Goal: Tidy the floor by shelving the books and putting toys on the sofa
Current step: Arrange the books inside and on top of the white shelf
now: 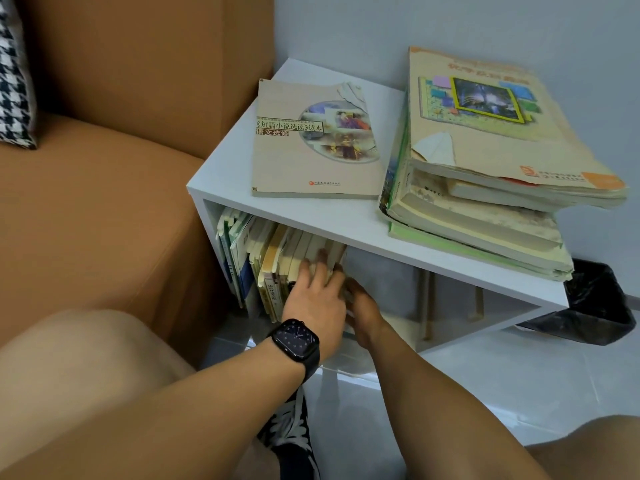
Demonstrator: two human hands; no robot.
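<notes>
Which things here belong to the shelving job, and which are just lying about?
Belong to the job:
- white open-fronted bookshelf
- upright row of pale paperback books
- left hand
- right hand

Lying about:
- black-lined waste bin
- black-and-white houndstooth cushion
- black wristwatch

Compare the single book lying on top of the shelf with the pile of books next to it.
The single book lies flat by itself on the shelf top; the pile is several books stacked unevenly. The single book sits fully on the top, while the pile juts past the front edge. The pile's top book is larger. Both have worn, torn beige covers.
</notes>
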